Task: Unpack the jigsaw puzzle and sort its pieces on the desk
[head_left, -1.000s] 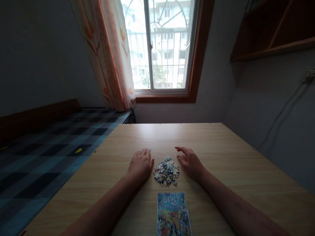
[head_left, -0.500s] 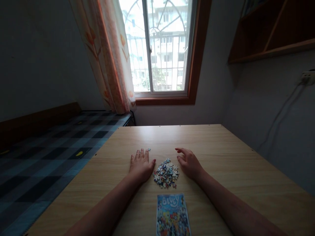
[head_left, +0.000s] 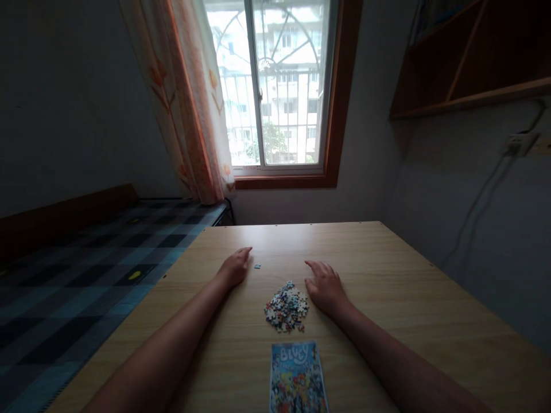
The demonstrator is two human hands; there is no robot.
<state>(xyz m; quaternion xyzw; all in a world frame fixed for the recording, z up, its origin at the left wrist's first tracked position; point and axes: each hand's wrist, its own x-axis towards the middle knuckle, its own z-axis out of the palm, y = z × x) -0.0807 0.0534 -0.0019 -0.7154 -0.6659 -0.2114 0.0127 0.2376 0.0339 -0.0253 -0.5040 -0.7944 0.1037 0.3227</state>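
A small loose heap of jigsaw puzzle pieces (head_left: 287,307) lies on the wooden table (head_left: 379,338) between my hands. My left hand (head_left: 235,267) is turned partly on its side, left of and beyond the heap. Its upper fingers stretch forward and right; the lower ones are hard to make out. Just right of it lies a small light-blue puzzle piece (head_left: 257,266), apart from the heap. Beside the heap's right edge my right hand (head_left: 326,285) rests palm down with fingers apart, holding nothing visible. Closer to me is a colourful picture sheet (head_left: 298,376) with "Bluey" lettering.
Left of the table stands a bed with a checked cover (head_left: 146,252). A window (head_left: 284,103) with a flowered curtain (head_left: 181,109) is behind the table. At the right, a wooden shelf (head_left: 469,94) and a wall socket with a cord (head_left: 520,144) are on the wall.
My left hand has shifted left and turned from palm-down with spread fingers onto its side, uncovering the lone piece. My right hand's fingers have spread slightly. The view has shifted a little.
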